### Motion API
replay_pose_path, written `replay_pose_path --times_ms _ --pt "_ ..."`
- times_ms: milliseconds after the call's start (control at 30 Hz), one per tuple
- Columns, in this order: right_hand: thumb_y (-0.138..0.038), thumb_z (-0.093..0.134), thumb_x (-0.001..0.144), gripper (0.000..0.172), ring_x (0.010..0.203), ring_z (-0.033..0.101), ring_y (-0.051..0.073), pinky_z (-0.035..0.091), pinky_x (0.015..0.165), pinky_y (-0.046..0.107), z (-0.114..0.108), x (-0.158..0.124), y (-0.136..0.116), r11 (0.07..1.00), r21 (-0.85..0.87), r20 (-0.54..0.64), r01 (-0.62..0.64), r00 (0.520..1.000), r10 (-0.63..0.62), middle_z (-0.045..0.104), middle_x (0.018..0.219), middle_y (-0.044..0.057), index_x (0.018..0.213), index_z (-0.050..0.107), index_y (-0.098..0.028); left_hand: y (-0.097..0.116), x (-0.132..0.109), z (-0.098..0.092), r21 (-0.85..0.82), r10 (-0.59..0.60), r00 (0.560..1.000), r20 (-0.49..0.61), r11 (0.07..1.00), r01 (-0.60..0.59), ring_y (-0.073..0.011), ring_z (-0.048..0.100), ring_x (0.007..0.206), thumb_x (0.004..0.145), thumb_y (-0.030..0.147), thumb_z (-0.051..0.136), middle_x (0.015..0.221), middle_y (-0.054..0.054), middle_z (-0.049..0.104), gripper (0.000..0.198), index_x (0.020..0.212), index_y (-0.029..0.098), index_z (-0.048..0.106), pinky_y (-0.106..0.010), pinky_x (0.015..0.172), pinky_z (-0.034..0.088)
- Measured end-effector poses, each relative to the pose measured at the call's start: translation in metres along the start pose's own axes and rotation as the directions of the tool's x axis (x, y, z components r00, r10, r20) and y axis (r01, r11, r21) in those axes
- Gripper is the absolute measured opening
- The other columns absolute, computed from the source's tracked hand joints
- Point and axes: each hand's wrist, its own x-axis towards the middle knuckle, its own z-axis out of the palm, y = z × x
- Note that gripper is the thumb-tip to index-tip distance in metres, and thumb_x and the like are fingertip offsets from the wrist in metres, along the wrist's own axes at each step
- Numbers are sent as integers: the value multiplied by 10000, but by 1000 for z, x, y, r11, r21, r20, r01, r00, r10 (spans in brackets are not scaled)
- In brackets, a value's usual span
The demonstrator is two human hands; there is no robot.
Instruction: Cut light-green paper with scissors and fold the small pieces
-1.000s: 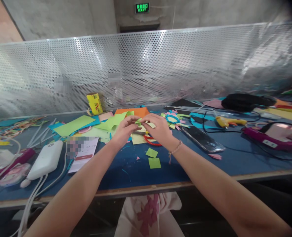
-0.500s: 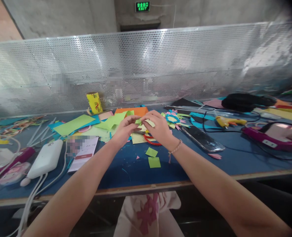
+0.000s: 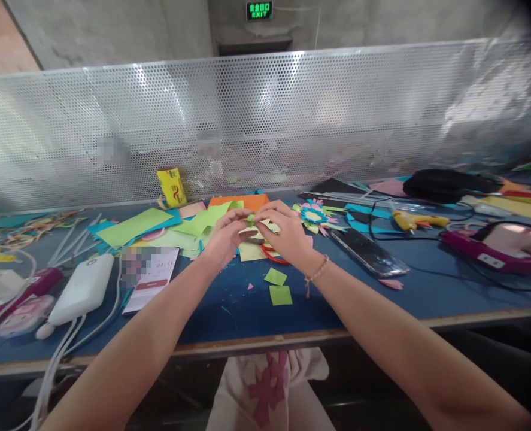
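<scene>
Between the fingertips of both hands is a small piece of green paper (image 3: 250,219), mostly covered by the fingers. My left hand (image 3: 227,236) pinches it from the left, and my right hand (image 3: 283,230) from the right. Under the right hand lie red-handled scissors (image 3: 275,256), partly hidden, on pale yellow paper (image 3: 249,252). Two green paper squares, an upper one (image 3: 275,276) and a lower one (image 3: 281,295), lie on the table in front of my hands. A blue, pink and green paper flower (image 3: 313,215) lies just right of my right hand.
To the left are a phone with a lit screen (image 3: 152,278), a white power bank (image 3: 83,288) and green sheets (image 3: 134,227). On the right lie a dark phone (image 3: 369,252), a yellow glue gun (image 3: 418,221) and a purple power strip (image 3: 494,251). A perforated metal screen (image 3: 265,114) stands behind.
The fingers have shifted slightly around the green paper, which now looks narrower between the fingertips. Both hands stay in nearly the same place; the phone's timer reads one second later.
</scene>
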Motion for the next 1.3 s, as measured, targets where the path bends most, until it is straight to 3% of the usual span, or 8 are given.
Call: replay_pose_path --times_ms 167,333,667,733,967,1300 --pt "-134 528 778 103 840 545 154 452 762 328 0 0 1 1000 5 4 17 1000 -17 567 864 35 813 588 -210 1 0 -1 113 40 998 -49 993 -34 -107 527 762 609 82 531 841 -10 544 222 810 172 558 -266 701 444" --pt "-166 520 797 112 877 550 156 460 779 339 1 -1 4 1000 -12 19 18 1000 -18 584 924 40 833 608 -225 -1 4 -8 334 60 998 -21 941 -49 -107 511 747 608 95 510 808 -5 533 224 818 174 504 -252 659 428" --pt "-172 457 834 179 828 572 138 470 735 301 2 -3 10 998 34 126 47 991 -51 629 865 19 863 619 -242 14 2 -8 765 143 988 51 630 -131 -90 439 647 582 108 527 715 21 466 146 701 169 468 -233 577 342" --pt "-171 455 834 179 825 571 136 467 729 295 2 -3 10 997 44 137 56 989 -62 630 859 21 865 619 -236 15 3 -9 753 113 991 72 645 -128 -80 424 610 580 104 531 677 31 452 141 687 168 466 -227 557 332" --pt "-198 463 833 149 817 562 135 454 738 299 0 -1 9 997 81 144 -17 990 5 620 827 14 848 606 -239 15 5 -13 502 26 997 69 863 -57 -75 467 572 631 93 458 638 23 500 133 734 160 510 -225 555 377" --pt "-162 478 794 97 819 531 141 460 729 295 -2 0 1 995 94 140 -32 990 18 569 831 33 833 559 -197 8 7 -7 394 30 997 -65 919 -2 -72 532 610 586 110 594 659 16 565 167 745 137 549 -230 613 417"
